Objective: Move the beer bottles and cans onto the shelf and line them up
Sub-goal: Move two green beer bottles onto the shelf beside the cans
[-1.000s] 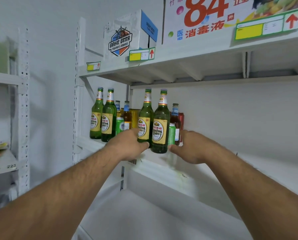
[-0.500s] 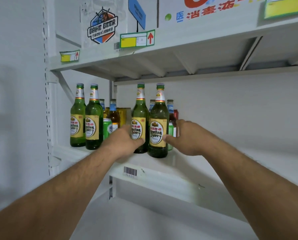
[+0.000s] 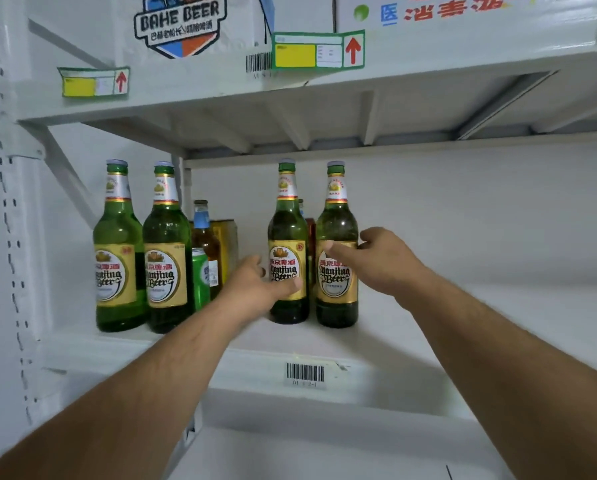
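Observation:
Four tall green Nanjing Beer bottles stand upright on the white shelf (image 3: pixel 255 368). Two are at the left, the first bottle (image 3: pixel 117 237) and the second bottle (image 3: pixel 167 237). My left hand (image 3: pixel 255 289) wraps the third bottle (image 3: pixel 287 223) from the left, with the thumb across its label. My right hand (image 3: pixel 376 261) holds the fourth bottle (image 3: pixel 337 223) from the right, with the thumb on the label's top. Behind them stand a brown bottle (image 3: pixel 203 233), a green can (image 3: pixel 200 275), a yellow can (image 3: pixel 226 237) and a partly hidden red can (image 3: pixel 311 230).
The upper shelf (image 3: pixel 221 95) hangs close above the bottle caps and carries a BAHE BEER carton (image 3: pixel 182 22) and price tags. A perforated upright post (image 3: pixel 9 237) bounds the left side. To the right of the fourth bottle the shelf board (image 3: pixel 480 306) is bare.
Both hands have slid up from the lower bodies of the two right bottles to their labels. The bottles now stand further in on the shelf, and the view has come closer.

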Action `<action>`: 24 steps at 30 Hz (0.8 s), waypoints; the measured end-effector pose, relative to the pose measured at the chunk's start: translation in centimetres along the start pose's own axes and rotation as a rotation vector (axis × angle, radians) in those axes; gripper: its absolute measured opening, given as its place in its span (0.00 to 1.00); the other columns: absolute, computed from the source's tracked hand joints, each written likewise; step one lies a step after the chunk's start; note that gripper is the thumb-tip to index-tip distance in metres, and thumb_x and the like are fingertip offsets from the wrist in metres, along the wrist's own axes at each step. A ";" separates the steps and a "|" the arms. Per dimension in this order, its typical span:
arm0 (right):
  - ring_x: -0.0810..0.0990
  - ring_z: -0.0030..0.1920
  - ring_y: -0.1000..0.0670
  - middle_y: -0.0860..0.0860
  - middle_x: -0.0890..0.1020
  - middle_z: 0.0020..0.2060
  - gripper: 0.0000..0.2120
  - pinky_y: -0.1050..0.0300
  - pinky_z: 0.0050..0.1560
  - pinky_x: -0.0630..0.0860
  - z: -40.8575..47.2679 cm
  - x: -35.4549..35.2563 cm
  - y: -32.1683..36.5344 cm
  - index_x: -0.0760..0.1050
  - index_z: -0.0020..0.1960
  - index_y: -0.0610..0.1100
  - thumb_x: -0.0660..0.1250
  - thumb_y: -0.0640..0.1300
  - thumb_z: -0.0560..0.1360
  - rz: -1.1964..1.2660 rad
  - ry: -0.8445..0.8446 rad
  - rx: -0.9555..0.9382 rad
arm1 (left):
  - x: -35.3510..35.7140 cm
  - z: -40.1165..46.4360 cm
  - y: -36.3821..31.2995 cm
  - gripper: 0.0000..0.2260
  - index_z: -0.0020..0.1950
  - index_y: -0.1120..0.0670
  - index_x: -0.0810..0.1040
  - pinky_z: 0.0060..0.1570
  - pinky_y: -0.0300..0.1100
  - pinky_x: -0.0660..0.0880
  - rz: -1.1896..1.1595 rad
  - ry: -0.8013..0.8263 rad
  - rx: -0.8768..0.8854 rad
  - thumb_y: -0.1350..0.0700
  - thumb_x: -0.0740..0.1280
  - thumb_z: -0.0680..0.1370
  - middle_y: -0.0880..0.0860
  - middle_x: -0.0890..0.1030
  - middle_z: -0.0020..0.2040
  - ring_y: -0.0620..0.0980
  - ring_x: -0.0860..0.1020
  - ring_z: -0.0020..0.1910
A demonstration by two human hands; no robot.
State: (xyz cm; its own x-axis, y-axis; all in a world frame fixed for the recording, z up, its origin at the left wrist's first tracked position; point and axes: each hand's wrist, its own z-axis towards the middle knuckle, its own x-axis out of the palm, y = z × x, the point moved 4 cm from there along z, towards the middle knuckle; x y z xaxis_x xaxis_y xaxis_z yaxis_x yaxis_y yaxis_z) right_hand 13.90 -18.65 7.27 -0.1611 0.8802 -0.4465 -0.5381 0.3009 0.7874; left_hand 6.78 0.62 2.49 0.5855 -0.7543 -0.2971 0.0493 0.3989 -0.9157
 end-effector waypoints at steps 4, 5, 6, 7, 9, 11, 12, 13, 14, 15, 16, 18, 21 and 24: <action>0.84 0.49 0.47 0.49 0.85 0.50 0.23 0.56 0.41 0.78 0.7 1.1 -0.2 0.79 0.58 0.44 0.73 0.60 0.73 0.047 -0.068 0.062 | 0.2 2.1 1.7 0.40 0.71 0.49 0.72 0.65 0.60 0.76 0.021 0.083 -0.004 0.45 0.83 0.62 0.50 0.82 0.64 0.53 0.81 0.62; 0.84 0.49 0.47 0.49 0.85 0.49 0.22 0.56 0.41 0.78 0.8 1.4 -0.2 0.79 0.57 0.44 0.74 0.59 0.73 0.055 -0.076 0.070 | 0.3 2.3 1.8 0.33 0.65 0.48 0.75 0.65 0.59 0.76 0.024 0.099 0.007 0.46 0.83 0.63 0.49 0.83 0.61 0.53 0.81 0.60; 0.84 0.48 0.48 0.50 0.84 0.48 0.19 0.56 0.41 0.77 0.9 1.6 -0.2 0.79 0.55 0.46 0.74 0.59 0.73 0.059 -0.081 0.071 | 0.5 2.3 1.8 0.25 0.59 0.46 0.77 0.64 0.58 0.77 0.025 0.115 0.022 0.49 0.83 0.66 0.49 0.84 0.58 0.52 0.82 0.59; 0.83 0.45 0.50 0.51 0.84 0.45 0.16 0.56 0.40 0.77 1.1 1.7 -0.2 0.78 0.51 0.47 0.75 0.58 0.73 0.057 -0.083 0.066 | 0.7 2.4 1.7 0.19 0.54 0.44 0.77 0.64 0.56 0.77 0.022 0.127 0.040 0.51 0.82 0.68 0.48 0.84 0.56 0.52 0.82 0.58; 0.81 0.41 0.54 0.54 0.83 0.42 0.12 0.58 0.38 0.77 1.2 1.9 -0.1 0.76 0.45 0.51 0.76 0.57 0.72 0.052 -0.091 0.051 | 1.0 2.7 1.7 0.16 0.50 0.43 0.77 0.61 0.51 0.78 0.018 0.136 0.066 0.53 0.81 0.70 0.48 0.85 0.53 0.50 0.82 0.56; 0.81 0.40 0.55 0.54 0.83 0.40 0.12 0.59 0.37 0.76 1.4 2.1 -0.1 0.76 0.43 0.52 0.76 0.56 0.72 0.059 -0.095 0.046 | 1.0 2.8 1.8 0.15 0.51 0.44 0.77 0.56 0.47 0.77 0.026 0.130 0.076 0.52 0.81 0.71 0.47 0.84 0.52 0.50 0.81 0.55; 0.81 0.40 0.55 0.54 0.83 0.40 0.12 0.58 0.37 0.76 1.5 2.2 -0.1 0.76 0.42 0.51 0.76 0.56 0.72 0.070 -0.099 0.049 | 1.0 2.8 1.8 0.16 0.52 0.44 0.77 0.55 0.46 0.76 0.027 0.130 0.078 0.52 0.81 0.71 0.47 0.84 0.52 0.50 0.81 0.55; 0.82 0.41 0.53 0.54 0.83 0.41 0.12 0.58 0.38 0.77 1.5 2.2 -0.2 0.76 0.42 0.51 0.76 0.55 0.72 0.082 -0.100 0.055 | 1.0 2.9 1.9 0.16 0.53 0.45 0.77 0.54 0.46 0.76 0.028 0.133 0.078 0.52 0.80 0.71 0.47 0.84 0.53 0.50 0.81 0.55; 0.82 0.42 0.51 0.53 0.84 0.42 0.12 0.56 0.39 0.77 1.6 2.3 -0.2 0.76 0.43 0.51 0.76 0.55 0.72 0.092 -0.099 0.063 | 1.0 2.9 1.9 0.17 0.54 0.45 0.77 0.54 0.46 0.75 0.031 0.137 0.077 0.52 0.80 0.71 0.47 0.84 0.53 0.50 0.81 0.56; 0.83 0.43 0.50 0.52 0.84 0.43 0.12 0.55 0.41 0.78 1.6 2.3 -0.4 0.77 0.44 0.50 0.77 0.55 0.71 0.100 -0.098 0.071 | 0.9 2.9 1.9 0.16 0.54 0.45 0.77 0.55 0.46 0.75 0.034 0.140 0.080 0.52 0.80 0.71 0.46 0.83 0.52 0.50 0.81 0.56; 0.83 0.44 0.49 0.51 0.85 0.44 0.12 0.55 0.42 0.78 1.7 2.3 -0.5 0.77 0.45 0.50 0.77 0.55 0.71 0.110 -0.101 0.075 | 0.9 3.0 1.9 0.16 0.52 0.44 0.76 0.55 0.46 0.76 0.037 0.144 0.082 0.52 0.80 0.71 0.46 0.83 0.51 0.50 0.81 0.56; 0.84 0.44 0.50 0.51 0.85 0.44 0.13 0.55 0.41 0.78 1.8 2.3 -0.8 0.79 0.46 0.49 0.78 0.55 0.70 0.131 -0.113 0.076 | 0.8 3.0 2.0 0.17 0.50 0.43 0.75 0.56 0.47 0.76 0.031 0.146 0.079 0.52 0.81 0.71 0.44 0.81 0.49 0.50 0.80 0.55; 0.84 0.41 0.53 0.53 0.85 0.42 0.14 0.57 0.37 0.77 2.1 2.3 -1.1 0.79 0.48 0.49 0.78 0.55 0.70 0.147 -0.142 0.067 | 0.7 3.0 2.0 0.22 0.59 0.48 0.76 0.56 0.49 0.78 0.036 0.129 0.071 0.51 0.82 0.69 0.46 0.82 0.53 0.50 0.80 0.56; 0.85 0.42 0.52 0.53 0.86 0.43 0.17 0.55 0.40 0.80 2.4 2.5 -1.4 0.80 0.50 0.48 0.78 0.56 0.68 0.150 -0.189 0.064 | 0.7 3.0 2.0 0.27 0.61 0.49 0.75 0.54 0.49 0.79 0.044 0.097 0.075 0.49 0.83 0.67 0.47 0.83 0.55 0.49 0.81 0.55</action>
State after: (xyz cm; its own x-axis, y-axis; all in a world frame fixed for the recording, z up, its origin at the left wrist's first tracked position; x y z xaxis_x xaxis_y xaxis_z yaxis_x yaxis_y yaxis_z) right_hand 16.21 -15.99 6.04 -0.0747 0.9679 -0.2399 -0.4655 0.1789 0.8668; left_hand 9.75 2.47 1.25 0.5079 -0.7806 -0.3643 0.0881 0.4678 -0.8794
